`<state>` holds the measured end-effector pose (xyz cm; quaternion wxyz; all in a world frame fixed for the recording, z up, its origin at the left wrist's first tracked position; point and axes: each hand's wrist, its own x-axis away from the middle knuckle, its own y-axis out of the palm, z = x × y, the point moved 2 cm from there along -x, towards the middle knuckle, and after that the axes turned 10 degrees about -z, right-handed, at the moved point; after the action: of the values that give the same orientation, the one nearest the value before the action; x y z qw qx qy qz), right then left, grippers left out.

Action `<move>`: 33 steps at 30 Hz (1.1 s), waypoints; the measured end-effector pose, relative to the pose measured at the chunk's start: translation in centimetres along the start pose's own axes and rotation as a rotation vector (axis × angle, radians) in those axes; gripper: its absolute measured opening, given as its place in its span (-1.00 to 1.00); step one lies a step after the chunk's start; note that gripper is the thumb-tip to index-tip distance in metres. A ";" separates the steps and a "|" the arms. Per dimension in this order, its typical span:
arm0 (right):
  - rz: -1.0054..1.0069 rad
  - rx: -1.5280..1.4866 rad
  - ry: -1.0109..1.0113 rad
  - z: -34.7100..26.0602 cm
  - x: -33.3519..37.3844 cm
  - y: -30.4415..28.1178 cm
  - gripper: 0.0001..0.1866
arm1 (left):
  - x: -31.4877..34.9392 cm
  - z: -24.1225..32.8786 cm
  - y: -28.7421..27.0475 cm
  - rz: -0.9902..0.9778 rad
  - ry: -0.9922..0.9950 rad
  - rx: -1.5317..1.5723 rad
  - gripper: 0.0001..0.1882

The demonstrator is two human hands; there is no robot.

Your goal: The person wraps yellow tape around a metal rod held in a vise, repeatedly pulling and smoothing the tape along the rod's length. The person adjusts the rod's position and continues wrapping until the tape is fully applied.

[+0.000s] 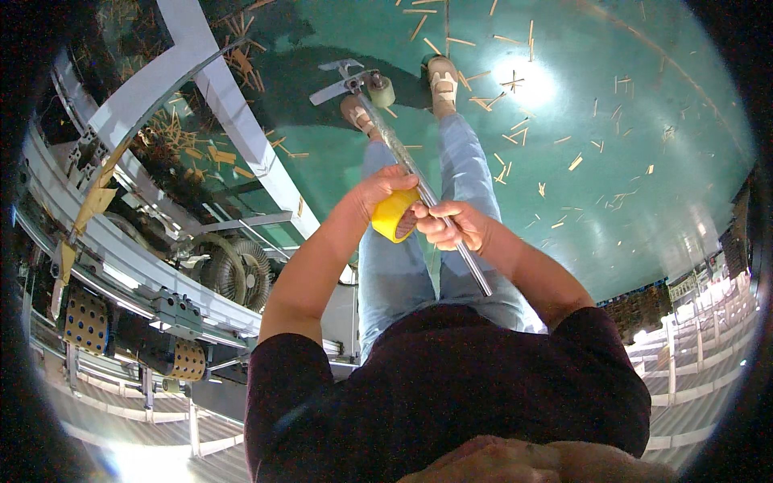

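A long metal rod (471, 270) slants across in front of my legs. Its far end carries a flat metal bracket (328, 92) and a pale roller (381, 91). The far half of the rod has a shiny, wrinkled look, as if wrapped in clear film. My right hand (452, 225) is closed around the bare, near part of the rod. In my left hand (386, 187) is a roll of yellow tape (394, 216), held right beside the rod and close to my right fingers. Some left fingers are hidden behind the roll and rod.
Thin wooden strips (576, 162) lie scattered over the green floor (580, 97). To my left stands a machine with a white frame (241, 121), perforated rollers (86, 322) and a round fan-like part (241, 272). My shoes (442, 84) are on the floor beyond the rod.
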<state>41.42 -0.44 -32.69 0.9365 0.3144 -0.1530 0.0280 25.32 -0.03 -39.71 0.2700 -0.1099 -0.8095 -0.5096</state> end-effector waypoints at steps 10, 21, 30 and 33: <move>0.689 0.599 -0.119 0.4 0.0 2.6 -0.74 | 0.0 1.0 1.2 0.329 -0.015 -0.487 -0.80; -0.010 0.031 -0.065 3.2 1.3 3.1 -0.83 | 1.7 -0.6 5.1 -0.136 -0.047 0.082 -0.65; 0.870 1.109 -0.035 3.0 0.7 1.1 -0.73 | 0.8 -0.5 3.7 0.310 -0.262 -0.404 -0.66; 0.832 0.875 -0.157 2.9 -0.1 1.6 -0.77 | 0.5 0.6 4.7 0.388 -0.282 -0.484 -0.68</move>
<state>40.31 -0.92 -29.56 0.6167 0.5850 -0.3062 0.4287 26.80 2.57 -36.05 0.2136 -0.3922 -0.6584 -0.6059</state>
